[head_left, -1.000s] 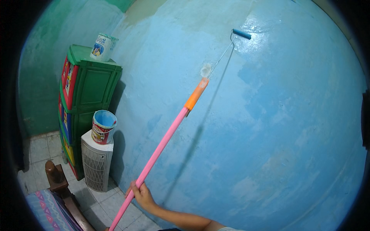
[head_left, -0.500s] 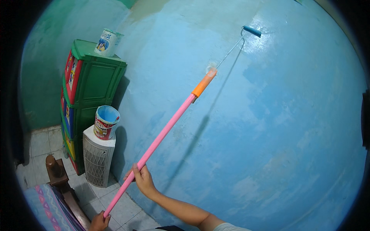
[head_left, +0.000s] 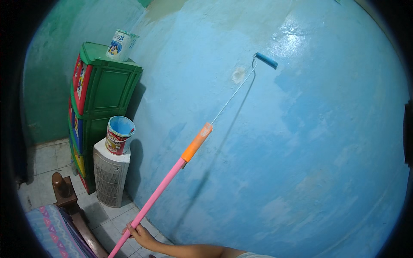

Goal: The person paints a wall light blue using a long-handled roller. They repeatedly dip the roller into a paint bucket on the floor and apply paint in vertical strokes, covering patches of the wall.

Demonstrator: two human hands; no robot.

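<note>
A paint roller with a blue sleeve rests against the light blue wall in the upper right. Its thin wire frame runs down to an orange handle, which is joined to a long pink pole. Around the lower part of this pole, my right hand is closed, its forearm reaching in from the lower edge. My left hand is out of view, and so is the pole's bottom end. Shiny wet paint shows on the wall above the roller.
On the left stands a green plastic drawer cabinet topped by a white paint can. Beside it, an open paint bucket sits on a white-grey appliance with a grille. A wooden bed post and patterned bedding fill the lower left.
The roller has slid down and slightly left along the wall. The pole and my right hand have moved down with it, and my left hand has dropped out of view.
</note>
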